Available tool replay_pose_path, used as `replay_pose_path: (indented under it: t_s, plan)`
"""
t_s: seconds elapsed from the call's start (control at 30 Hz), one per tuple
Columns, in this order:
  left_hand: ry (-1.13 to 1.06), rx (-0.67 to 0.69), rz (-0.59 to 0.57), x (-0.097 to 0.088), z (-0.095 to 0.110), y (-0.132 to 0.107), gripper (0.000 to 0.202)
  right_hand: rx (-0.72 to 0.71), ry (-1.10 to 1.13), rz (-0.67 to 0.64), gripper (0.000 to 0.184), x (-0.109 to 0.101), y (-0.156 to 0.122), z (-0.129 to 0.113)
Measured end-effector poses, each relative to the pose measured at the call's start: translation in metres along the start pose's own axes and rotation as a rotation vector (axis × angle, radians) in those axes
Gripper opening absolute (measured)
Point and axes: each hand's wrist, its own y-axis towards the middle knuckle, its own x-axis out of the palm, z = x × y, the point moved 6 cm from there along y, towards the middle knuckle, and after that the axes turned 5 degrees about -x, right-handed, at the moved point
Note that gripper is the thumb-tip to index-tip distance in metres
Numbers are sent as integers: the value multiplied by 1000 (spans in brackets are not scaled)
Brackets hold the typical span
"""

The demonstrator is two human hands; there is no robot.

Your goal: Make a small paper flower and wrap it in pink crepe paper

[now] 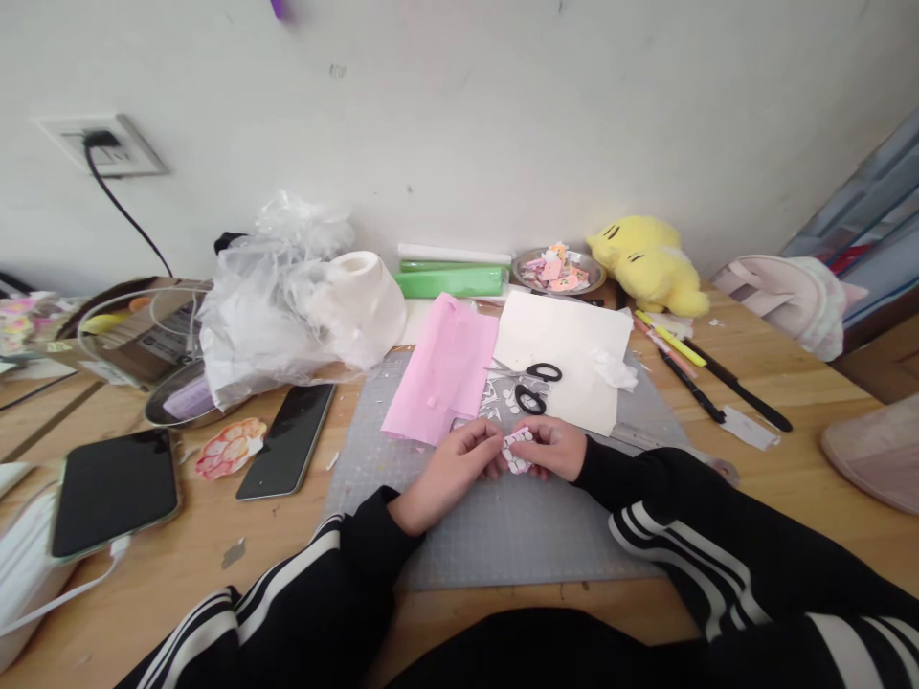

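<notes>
Between my hands, over the grey cutting mat [503, 541], is a small pink-and-white patterned paper piece [517, 450]. My left hand [463, 459] pinches its left edge. My right hand [552, 447] grips it from the right, thumb on top. Fingers cover parts of the piece, so its full shape is hidden. Just beyond my hands lie black-handled scissors [529, 399], handles spread apart, with white paper scraps [495, 394] beside them. A folded pink sheet [441, 368] lies to the left of the scissors, and white sheets [567, 349] lie behind and right.
Two phones [115, 493], a plastic bag [258, 306] and a white roll [366, 306] stand left. At the back are green rolls [451, 281], a metal dish [599, 279] of paper cutouts and a yellow plush toy [650, 263]. Pens [671, 340] and a black knife-like tool [739, 385] lie right.
</notes>
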Motion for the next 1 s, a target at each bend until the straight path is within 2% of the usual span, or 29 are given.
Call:
replay_pose_path:
  t_s: [0.23, 0.47, 1.0]
  plan:
    - [27, 14, 17, -1, -3, 1, 19, -27, -1, 4, 23, 1, -1, -5]
    - [-1, 9, 28, -1, -3, 1, 18, 40, 10, 29, 19, 0, 2, 0]
    - [-24, 12, 13, -1, -4, 1, 20, 27, 9, 24, 24, 0, 3, 1]
